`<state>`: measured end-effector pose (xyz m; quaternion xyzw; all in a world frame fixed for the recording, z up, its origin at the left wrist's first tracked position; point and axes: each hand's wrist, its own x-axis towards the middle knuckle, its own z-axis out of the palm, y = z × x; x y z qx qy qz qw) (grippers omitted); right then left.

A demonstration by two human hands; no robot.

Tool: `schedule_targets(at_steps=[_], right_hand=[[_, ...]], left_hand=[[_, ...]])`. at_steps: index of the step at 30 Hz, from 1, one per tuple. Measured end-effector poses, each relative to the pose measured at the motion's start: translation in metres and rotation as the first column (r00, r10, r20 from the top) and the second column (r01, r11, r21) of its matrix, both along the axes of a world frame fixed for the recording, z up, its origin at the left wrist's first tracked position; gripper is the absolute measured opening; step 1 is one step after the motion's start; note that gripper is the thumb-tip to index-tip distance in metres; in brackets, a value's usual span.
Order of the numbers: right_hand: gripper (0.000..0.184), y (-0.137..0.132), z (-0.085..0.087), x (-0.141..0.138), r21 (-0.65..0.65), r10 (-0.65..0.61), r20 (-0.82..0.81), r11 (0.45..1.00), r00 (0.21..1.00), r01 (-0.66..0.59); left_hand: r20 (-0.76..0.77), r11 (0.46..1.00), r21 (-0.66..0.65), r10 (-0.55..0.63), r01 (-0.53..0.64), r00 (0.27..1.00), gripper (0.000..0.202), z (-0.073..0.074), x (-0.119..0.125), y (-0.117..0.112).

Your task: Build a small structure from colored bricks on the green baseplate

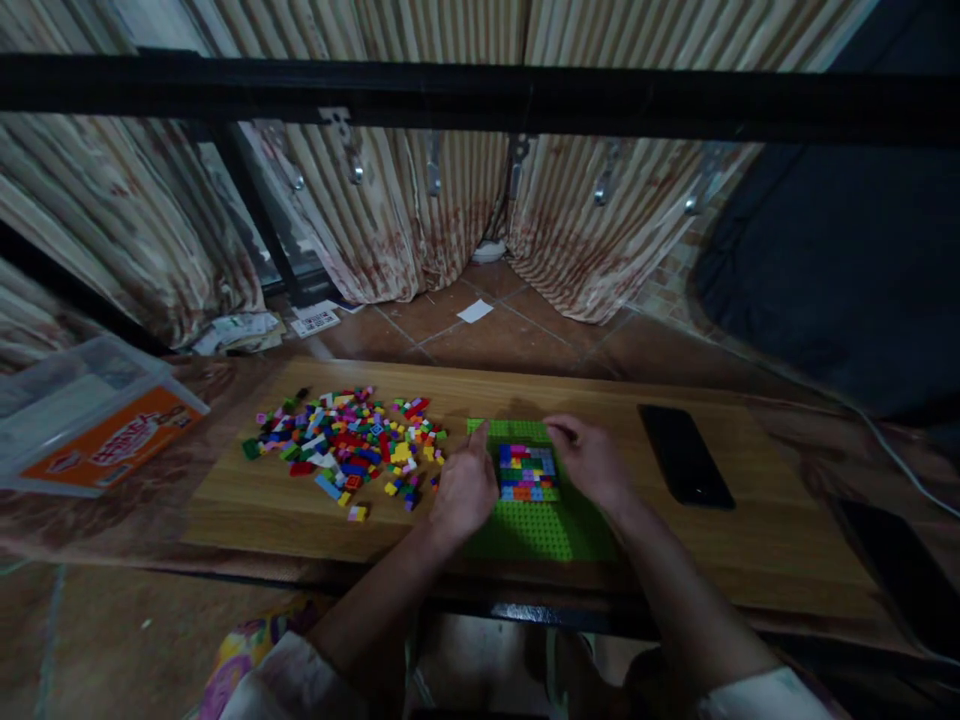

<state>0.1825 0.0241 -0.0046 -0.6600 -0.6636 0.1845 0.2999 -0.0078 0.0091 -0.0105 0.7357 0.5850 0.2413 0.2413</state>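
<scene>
A green building-brick baseplate (532, 530) lies on the wooden board, with a low patch of coloured toy bricks (527, 472) on its middle. My left hand (466, 488) rests along the plate's left edge, fingers stretched towards its far left corner. On the other side, my right hand (592, 465) is over the plate's far right part. Its fingers are curled together in a pinch near the far edge; whatever is between them is too small or hidden to make out. A spread pile of loose toy bricks (352, 440) lies left of my left hand.
A black phone (686, 455) lies on the wooden board (772, 520) to the right. At far left stands a clear plastic box (97, 420) with an orange label. A dark bar (480, 95) with hooks crosses in front of striped curtains. Papers (315, 320) lie beyond the board.
</scene>
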Motion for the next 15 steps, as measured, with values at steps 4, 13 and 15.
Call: schedule_targets(at_steps=[4,13,15], right_hand=[[0.026,-0.004,-0.001,0.012,-0.153,0.024,0.140,0.988,0.990,-0.003],[0.036,0.002,-0.029,0.024,-0.260,-0.046,0.130,0.962,0.990,0.079],[0.037,0.005,-0.036,0.029,-0.250,-0.064,0.123,0.964,0.990,0.094]], left_hand=[[0.116,0.994,-0.103,-0.026,0.038,0.993,0.053,0.004,0.006,-0.003],[0.358,0.984,-0.094,-0.110,0.153,0.927,0.059,0.001,0.009,-0.001],[0.359,0.984,-0.084,-0.116,0.156,0.926,0.059,0.000,0.011,-0.002]])
